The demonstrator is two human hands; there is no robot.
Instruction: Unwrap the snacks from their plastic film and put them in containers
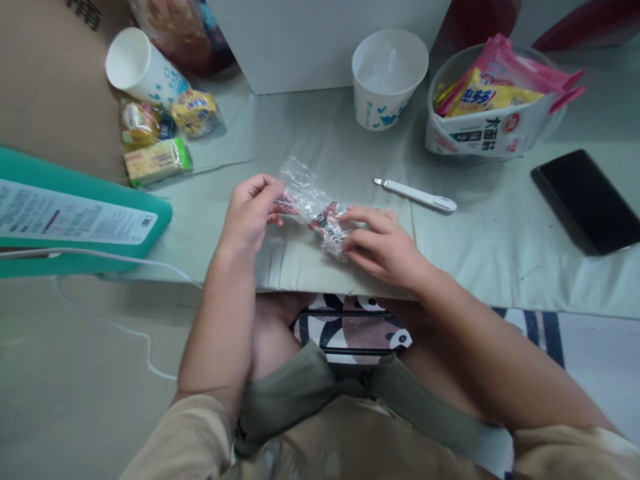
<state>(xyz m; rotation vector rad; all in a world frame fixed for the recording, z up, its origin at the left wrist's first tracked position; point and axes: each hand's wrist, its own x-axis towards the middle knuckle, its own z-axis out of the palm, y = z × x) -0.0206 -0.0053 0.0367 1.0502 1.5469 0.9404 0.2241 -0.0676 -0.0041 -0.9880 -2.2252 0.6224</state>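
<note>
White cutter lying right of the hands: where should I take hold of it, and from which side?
Probably grip the white cutter around the middle of its long body, coming straight down from above. It lies flat on the grey cloth, blade tip pointing left, so pinch across its narrow width, away from the tip. The right hand is nearest, though it and the left hand both hold the clear wrapper.

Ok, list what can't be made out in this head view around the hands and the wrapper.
- Contents of the clear wrapper: crinkled, glaring plastic and blur hide them; only something dark and red shows.
- Fingertips of the left hand and right hand: tucked behind the wrapper.
- Print on the green box: too small, and the left edge cuts it off.
- Black phone: right edge cuts it off.
- Inside the upright paper cup: washed out.
</note>
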